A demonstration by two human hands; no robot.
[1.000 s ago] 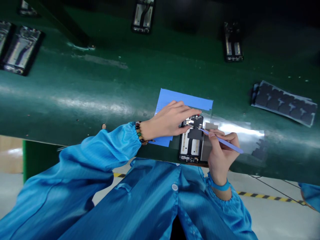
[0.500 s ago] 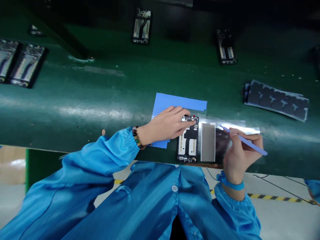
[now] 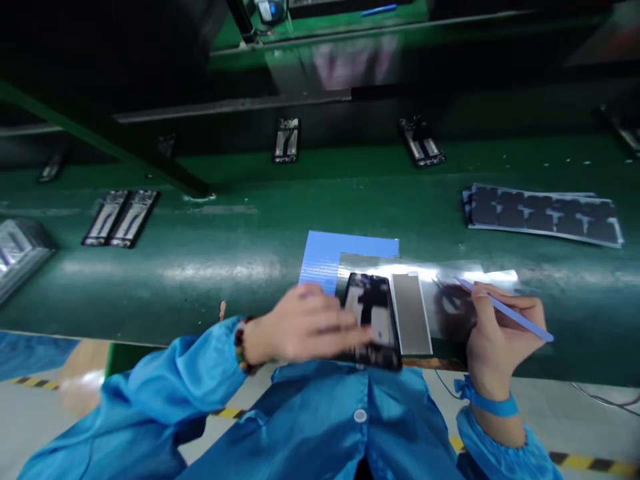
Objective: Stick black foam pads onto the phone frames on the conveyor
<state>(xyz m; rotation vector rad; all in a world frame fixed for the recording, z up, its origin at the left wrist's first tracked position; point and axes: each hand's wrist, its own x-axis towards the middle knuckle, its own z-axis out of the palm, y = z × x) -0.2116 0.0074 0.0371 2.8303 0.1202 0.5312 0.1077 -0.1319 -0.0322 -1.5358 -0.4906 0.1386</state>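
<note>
An opened phone point(image 3: 381, 319) lies at the front edge of the green bench, slightly turned, its inner boards facing up and its lower end blurred. My left hand point(image 3: 313, 327) is on its lower left side, fingers across the phone and smeared by motion; the thumb's hold is hidden. Between the thumb and fingers of my right hand point(image 3: 505, 327) is a slim blue-violet plastic pry stick point(image 3: 515, 315), its tip pointing left above a clear film. A grey rectangular sheet with a pale border point(image 3: 412, 313) lies just right of the phone.
A blue sheet point(image 3: 345, 243) lies behind the phone. Stacked dark die-cut sheets point(image 3: 545, 213) rest at the right. More opened phones point(image 3: 133, 219) lie to the left and along the back point(image 3: 287, 141). A green post point(image 3: 165, 172) slants over the bench at left.
My left hand has moved from the phone's upper part to its lower left side. The phone has turned slightly. My right hand keeps the pry stick. The camera view has shifted, showing more of the back.
</note>
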